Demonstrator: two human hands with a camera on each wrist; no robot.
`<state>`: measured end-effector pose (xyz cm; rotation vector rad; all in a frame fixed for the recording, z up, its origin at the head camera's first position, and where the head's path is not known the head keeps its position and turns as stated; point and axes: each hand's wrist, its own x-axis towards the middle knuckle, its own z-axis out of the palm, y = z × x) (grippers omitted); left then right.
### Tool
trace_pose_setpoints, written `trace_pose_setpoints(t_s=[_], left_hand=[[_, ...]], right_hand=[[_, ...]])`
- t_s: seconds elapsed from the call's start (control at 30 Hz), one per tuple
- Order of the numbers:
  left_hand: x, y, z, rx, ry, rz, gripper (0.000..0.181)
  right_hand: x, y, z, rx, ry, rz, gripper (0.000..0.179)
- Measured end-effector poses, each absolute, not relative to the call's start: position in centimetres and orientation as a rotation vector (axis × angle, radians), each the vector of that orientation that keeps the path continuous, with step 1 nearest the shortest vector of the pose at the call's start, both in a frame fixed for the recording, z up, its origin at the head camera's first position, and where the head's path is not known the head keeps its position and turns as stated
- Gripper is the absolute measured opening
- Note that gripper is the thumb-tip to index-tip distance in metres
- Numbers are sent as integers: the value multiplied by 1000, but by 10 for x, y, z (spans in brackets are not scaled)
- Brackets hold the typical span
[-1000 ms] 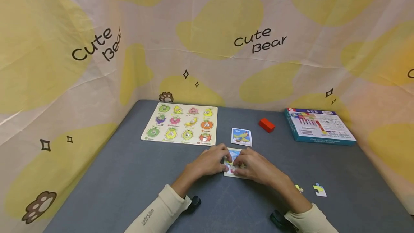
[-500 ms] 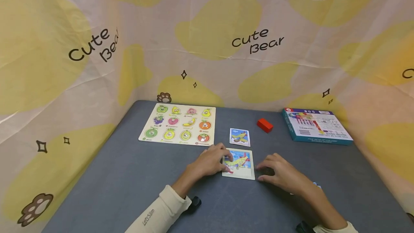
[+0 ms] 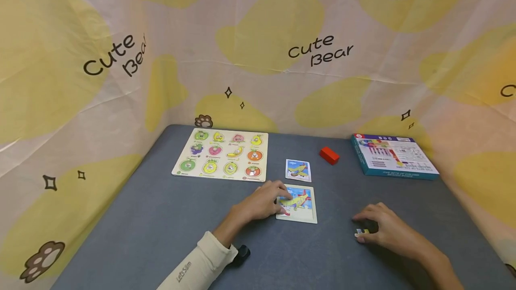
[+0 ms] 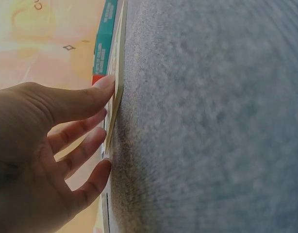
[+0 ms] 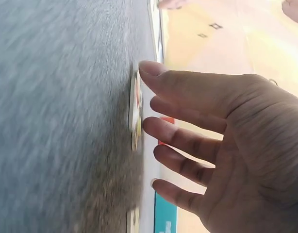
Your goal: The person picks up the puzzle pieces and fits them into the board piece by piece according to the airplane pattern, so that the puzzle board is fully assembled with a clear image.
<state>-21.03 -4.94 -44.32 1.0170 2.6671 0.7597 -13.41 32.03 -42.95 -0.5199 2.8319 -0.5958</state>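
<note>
My left hand [image 3: 264,200] rests its fingertips on the left side of a small airplane jigsaw puzzle [image 3: 308,214]. In the left wrist view the thumb lies on the edge of the puzzle's frame [image 4: 120,82], with the other fingers relaxed. The puzzle shows a yellow plane in its upper part and bare board at lower right. To the right, my right hand [image 3: 387,229] hovers low with fingers spread over a loose puzzle piece [image 3: 361,232]. Its thumb tip is right at that piece [image 5: 134,114] in the right wrist view. A second piece [image 5: 133,221] lies farther along, hidden in the head view.
A picture card of the plane [image 3: 298,170] lies just behind the puzzle. A fruit board [image 3: 219,174] is at back left, a red block [image 3: 329,155] behind the card, and a flat teal-edged box [image 3: 397,160] at back right. Printed cloth walls [image 3: 250,35] enclose the grey table.
My right hand has left the puzzle and moved right to the loose pieces, uncovering the puzzle's right side. The left hand has stayed in place on the puzzle.
</note>
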Motion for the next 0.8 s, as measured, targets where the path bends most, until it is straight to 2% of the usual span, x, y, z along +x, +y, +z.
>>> trace_pose_setpoints(t_s=[0.37,0.57,0.8], left_hand=[[-212,-53,-442,1016,2667,726,41],[-213,-54,-442,1013,2661,713,43],[-212,-53,-444,1013,2640,735,44]], right_hand=[[-127,340,-431,-449,2832,-531,24],[-126,342,-434,-541,2891,-536,17],[-120,344,-439,-623,2973,-552,17]])
